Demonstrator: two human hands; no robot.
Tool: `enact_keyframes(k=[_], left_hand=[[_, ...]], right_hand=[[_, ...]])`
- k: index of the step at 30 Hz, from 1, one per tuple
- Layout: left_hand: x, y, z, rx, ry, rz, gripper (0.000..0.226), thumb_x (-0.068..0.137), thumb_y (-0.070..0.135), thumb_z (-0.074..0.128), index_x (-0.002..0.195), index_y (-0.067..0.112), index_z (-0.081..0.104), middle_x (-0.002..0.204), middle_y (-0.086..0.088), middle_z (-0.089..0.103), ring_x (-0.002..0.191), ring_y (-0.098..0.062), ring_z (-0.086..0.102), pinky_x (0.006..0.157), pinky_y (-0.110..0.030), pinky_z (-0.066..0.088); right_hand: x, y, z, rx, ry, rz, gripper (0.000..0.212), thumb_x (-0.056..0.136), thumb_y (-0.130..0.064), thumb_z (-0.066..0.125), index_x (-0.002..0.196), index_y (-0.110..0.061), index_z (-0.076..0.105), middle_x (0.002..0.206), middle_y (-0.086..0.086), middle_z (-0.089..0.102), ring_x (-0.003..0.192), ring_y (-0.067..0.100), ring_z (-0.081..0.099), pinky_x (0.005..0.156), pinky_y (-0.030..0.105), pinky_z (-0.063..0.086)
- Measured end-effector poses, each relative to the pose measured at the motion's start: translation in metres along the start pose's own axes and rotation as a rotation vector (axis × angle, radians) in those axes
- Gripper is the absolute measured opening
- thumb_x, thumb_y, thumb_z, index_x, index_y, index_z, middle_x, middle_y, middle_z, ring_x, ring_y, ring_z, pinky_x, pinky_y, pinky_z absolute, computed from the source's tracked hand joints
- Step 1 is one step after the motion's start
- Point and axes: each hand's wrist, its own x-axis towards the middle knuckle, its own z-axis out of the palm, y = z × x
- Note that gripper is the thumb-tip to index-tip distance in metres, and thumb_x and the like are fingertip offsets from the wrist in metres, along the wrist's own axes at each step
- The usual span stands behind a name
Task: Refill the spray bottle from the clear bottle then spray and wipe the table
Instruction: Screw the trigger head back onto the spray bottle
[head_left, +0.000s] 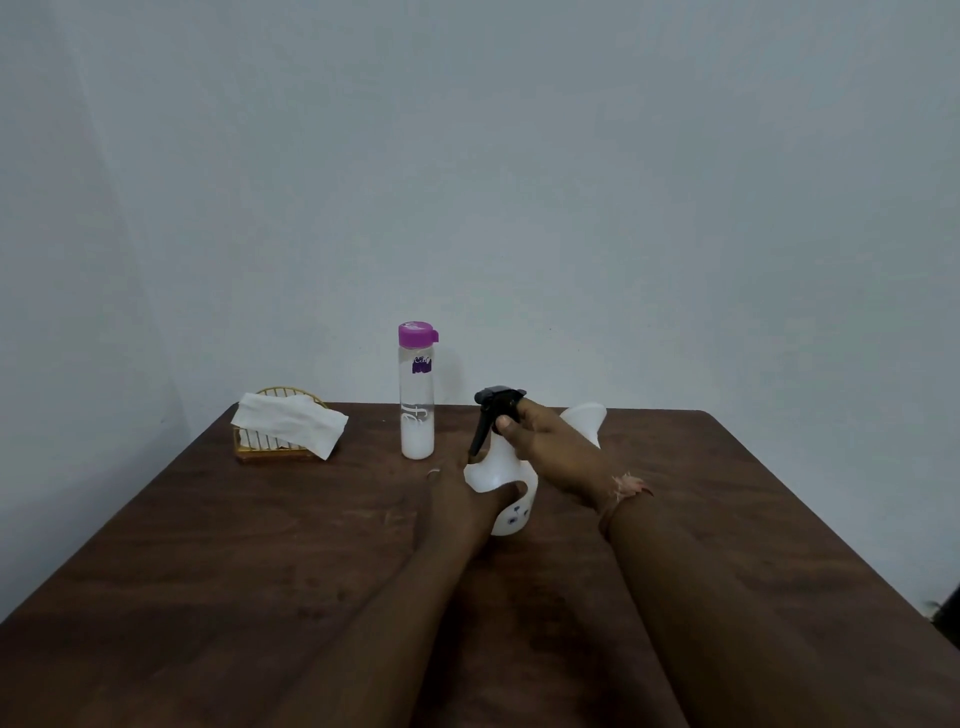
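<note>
A white spray bottle (501, 478) with a black trigger head (493, 410) stands mid-table on the dark wooden table (260, 545). My left hand (462, 499) grips its body from the left, thumb across the front. My right hand (550, 447) curls round the black head and neck from the right. Behind and to the left stands a tall clear bottle (416, 400) with a purple lid (417, 333), shut, holding a little whitish liquid at the bottom. A white funnel (587, 418) lies behind my right hand, partly hidden.
A gold wire holder (270, 441) with white wipes (288, 426) draped over it sits at the back left of the table. A plain grey wall stands right behind the table's far edge. A thread band circles my right wrist.
</note>
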Motion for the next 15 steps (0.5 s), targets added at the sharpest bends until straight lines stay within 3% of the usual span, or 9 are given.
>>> enact_keyframes(k=[3, 5, 8, 11, 13, 15], left_hand=[[-0.004, 0.001, -0.001, 0.0, -0.011, 0.018, 0.102, 0.055, 0.07, 0.077, 0.141, 0.022, 0.051, 0.132, -0.003, 0.06, 0.115, -0.021, 0.061, 0.093, -0.036, 0.053], [-0.003, 0.003, -0.001, -0.004, -0.003, -0.001, 0.108, 0.047, 0.076, 0.071, 0.139, 0.023, 0.053, 0.129, -0.003, 0.06, 0.112, -0.021, 0.061, 0.092, -0.038, 0.054], [-0.001, 0.007, 0.0, -0.005, -0.004, -0.007, 0.117, 0.04, 0.084, 0.056, 0.137, 0.018, 0.054, 0.13, -0.007, 0.062, 0.115, -0.025, 0.062, 0.097, -0.042, 0.053], [-0.003, 0.011, -0.005, -0.008, -0.023, 0.025, 0.092, 0.056, 0.073, 0.059, 0.127, 0.014, 0.061, 0.123, -0.011, 0.067, 0.112, -0.027, 0.064, 0.098, -0.049, 0.053], [-0.005, 0.011, -0.007, -0.025, -0.036, 0.051, 0.058, 0.075, 0.048, 0.07, 0.121, 0.012, 0.064, 0.116, -0.01, 0.07, 0.108, -0.027, 0.066, 0.097, -0.048, 0.054], [-0.005, 0.01, -0.007, -0.054, -0.021, 0.039, 0.062, 0.069, 0.053, 0.069, 0.119, 0.017, 0.065, 0.111, -0.007, 0.071, 0.101, -0.023, 0.068, 0.091, -0.047, 0.058]], right_hand=[[0.003, 0.01, 0.006, 0.102, 0.053, 0.032, 0.033, 0.106, -0.019, 0.047, 0.137, -0.014, 0.058, 0.127, 0.006, 0.069, 0.118, 0.018, 0.064, 0.099, 0.033, 0.05], [0.004, 0.017, 0.012, 0.131, 0.117, 0.034, 0.033, 0.103, -0.024, 0.05, 0.133, -0.014, 0.061, 0.124, 0.005, 0.071, 0.118, 0.021, 0.066, 0.103, 0.041, 0.051], [0.002, 0.008, 0.023, 0.019, 0.261, 0.009, 0.025, 0.103, -0.02, 0.053, 0.124, -0.016, 0.066, 0.11, -0.005, 0.072, 0.103, 0.008, 0.066, 0.091, 0.029, 0.052], [0.003, 0.004, 0.041, -0.128, 0.492, 0.024, 0.023, 0.099, -0.022, 0.056, 0.118, -0.021, 0.068, 0.104, -0.005, 0.071, 0.096, 0.012, 0.065, 0.087, 0.032, 0.051], [0.002, 0.003, 0.055, -0.152, 0.592, 0.058, 0.022, 0.096, -0.023, 0.057, 0.115, -0.021, 0.069, 0.102, -0.004, 0.072, 0.098, 0.015, 0.065, 0.091, 0.037, 0.05], [0.0, 0.001, 0.054, -0.066, 0.582, 0.065, 0.022, 0.099, -0.022, 0.056, 0.117, -0.02, 0.068, 0.103, -0.005, 0.071, 0.101, 0.014, 0.065, 0.088, 0.031, 0.051]])
